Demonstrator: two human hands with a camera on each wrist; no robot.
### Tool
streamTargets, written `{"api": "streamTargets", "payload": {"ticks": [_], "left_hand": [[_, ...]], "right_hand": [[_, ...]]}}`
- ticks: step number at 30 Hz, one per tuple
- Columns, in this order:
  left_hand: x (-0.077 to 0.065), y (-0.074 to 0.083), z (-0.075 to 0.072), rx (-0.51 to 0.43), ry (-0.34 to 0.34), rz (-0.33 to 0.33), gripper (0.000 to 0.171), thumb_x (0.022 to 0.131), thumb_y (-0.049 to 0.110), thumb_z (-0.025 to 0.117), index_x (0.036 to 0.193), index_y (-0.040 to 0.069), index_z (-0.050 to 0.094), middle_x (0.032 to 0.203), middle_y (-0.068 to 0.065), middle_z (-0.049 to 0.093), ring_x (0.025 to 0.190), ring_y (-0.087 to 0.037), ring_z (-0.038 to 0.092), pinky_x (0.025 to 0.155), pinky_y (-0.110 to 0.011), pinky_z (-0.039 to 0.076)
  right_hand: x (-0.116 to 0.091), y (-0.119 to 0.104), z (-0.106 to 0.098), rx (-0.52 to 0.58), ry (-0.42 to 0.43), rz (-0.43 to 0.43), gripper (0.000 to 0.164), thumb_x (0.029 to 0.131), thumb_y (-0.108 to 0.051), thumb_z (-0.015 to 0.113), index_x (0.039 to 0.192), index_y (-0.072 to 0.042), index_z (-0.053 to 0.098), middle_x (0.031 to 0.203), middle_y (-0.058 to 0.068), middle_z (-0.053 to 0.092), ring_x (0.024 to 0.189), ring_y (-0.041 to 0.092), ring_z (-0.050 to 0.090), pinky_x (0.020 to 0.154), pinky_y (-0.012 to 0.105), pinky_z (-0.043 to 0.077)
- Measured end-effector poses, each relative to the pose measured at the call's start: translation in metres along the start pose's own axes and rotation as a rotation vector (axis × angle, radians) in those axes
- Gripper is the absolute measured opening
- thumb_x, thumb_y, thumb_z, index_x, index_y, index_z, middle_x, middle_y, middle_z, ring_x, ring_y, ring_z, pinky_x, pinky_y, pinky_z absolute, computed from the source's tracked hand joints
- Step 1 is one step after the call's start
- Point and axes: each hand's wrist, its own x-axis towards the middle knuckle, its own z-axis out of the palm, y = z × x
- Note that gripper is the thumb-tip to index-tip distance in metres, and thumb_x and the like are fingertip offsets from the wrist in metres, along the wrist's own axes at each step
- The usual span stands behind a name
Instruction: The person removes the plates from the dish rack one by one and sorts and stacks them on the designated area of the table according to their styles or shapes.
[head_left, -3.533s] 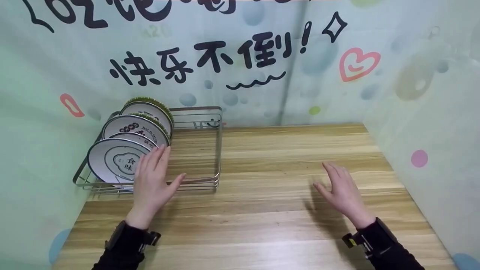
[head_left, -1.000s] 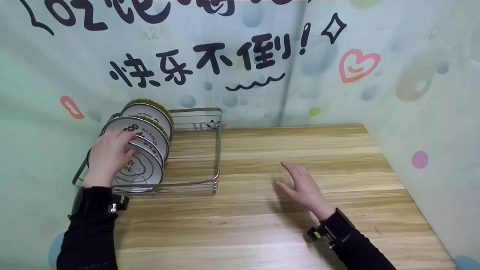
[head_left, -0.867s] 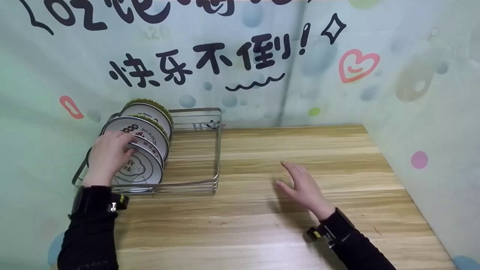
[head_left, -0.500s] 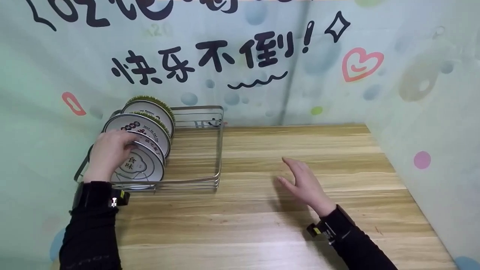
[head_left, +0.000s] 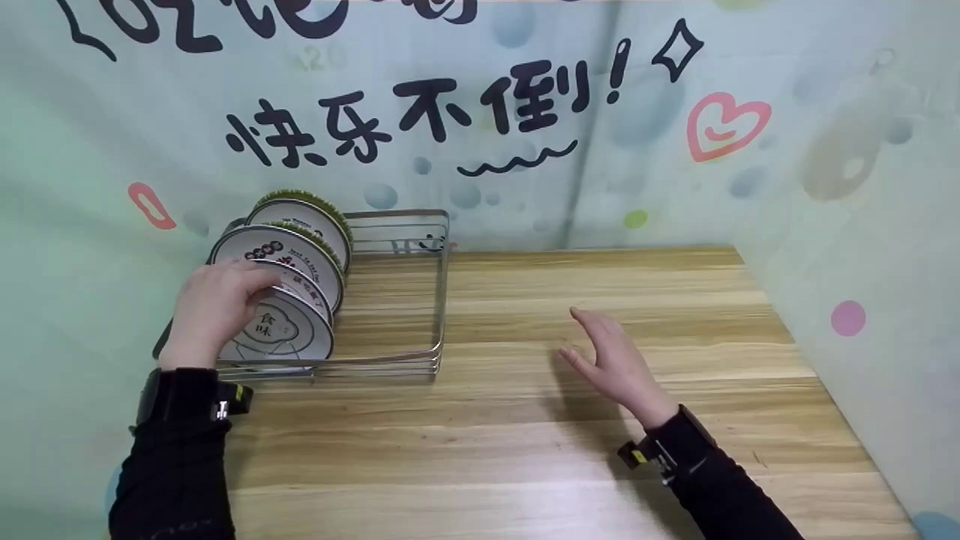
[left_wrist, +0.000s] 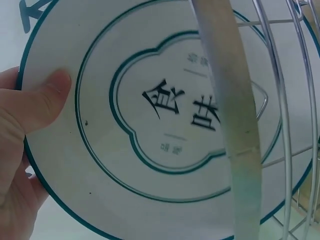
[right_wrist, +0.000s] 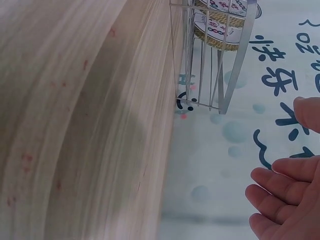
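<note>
Right of centre in the head view, the right hand (head_left: 619,367) hovers over the bench (head_left: 465,450), fingers apart, holding nothing. At left, the left hand (head_left: 217,307), earlier spread before the front plate (head_left: 296,345), now pinches its rim; that plate is secured but remains inside the wire rack (left_wrist: 237,125). The hand hides its left edge. More plates (head_left: 304,247) overlap behind, their count unclear.

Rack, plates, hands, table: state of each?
Left hand: pinching the front plate's rim
Front plate: on edge, tilted, in the rack
Plates behind it: on edge, in a row
Rack: standing on the table
Right hand: open, holding nothing
Table: supporting the rack
</note>
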Motion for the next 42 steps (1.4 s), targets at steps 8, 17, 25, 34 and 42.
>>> {"api": "streamTargets", "payload": {"ticks": [8,17,25,34,42], "left_hand": [[0.002,0.009,-0.004,0.009,0.121,0.049,0.017,0.075,0.002,0.072,0.088,0.011,0.07,0.078,-0.007,0.065,0.071,-0.032,0.059,0.058,-0.048,0.046],[0.01,0.029,-0.006,0.01,0.233,0.046,0.016,0.077,0.002,0.071,0.089,0.012,0.068,0.079,-0.004,0.064,0.065,-0.03,0.06,0.044,-0.043,0.043],[0.019,0.048,-0.01,-0.065,0.354,-0.044,0.009,0.081,0.004,0.068,0.088,0.01,0.068,0.082,-0.006,0.066,0.074,-0.027,0.063,0.053,-0.042,0.047],[0.033,0.069,-0.017,-0.249,0.512,-0.156,0.01,0.082,-0.001,0.066,0.087,0.006,0.071,0.089,-0.005,0.07,0.083,-0.024,0.063,0.075,-0.029,0.048],[0.039,0.084,-0.019,-0.317,0.592,-0.187,0.007,0.084,0.0,0.065,0.087,0.004,0.069,0.085,-0.004,0.069,0.071,-0.014,0.057,0.065,-0.02,0.037]], "right_hand": [[0.002,-0.003,-0.001,0.007,0.01,-0.014,0.061,0.086,-0.028,0.065,0.134,0.002,0.043,0.128,0.02,0.05,0.118,0.035,0.044,0.1,0.047,0.033],[0.005,-0.005,-0.001,0.017,0.006,-0.022,0.06,0.087,-0.028,0.064,0.133,0.003,0.043,0.129,0.02,0.049,0.119,0.035,0.043,0.101,0.047,0.032],[0.005,-0.004,0.002,0.01,0.026,-0.045,0.059,0.087,-0.028,0.064,0.133,0.003,0.043,0.129,0.019,0.05,0.118,0.034,0.044,0.102,0.046,0.032],[0.005,-0.007,0.003,0.041,0.021,-0.029,0.06,0.088,-0.031,0.063,0.135,0.001,0.042,0.13,0.018,0.049,0.121,0.032,0.042,0.103,0.045,0.031],[0.004,-0.009,0.004,0.054,0.026,-0.047,0.06,0.088,-0.03,0.063,0.135,0.001,0.042,0.13,0.018,0.049,0.121,0.032,0.042,0.102,0.046,0.031]]}}
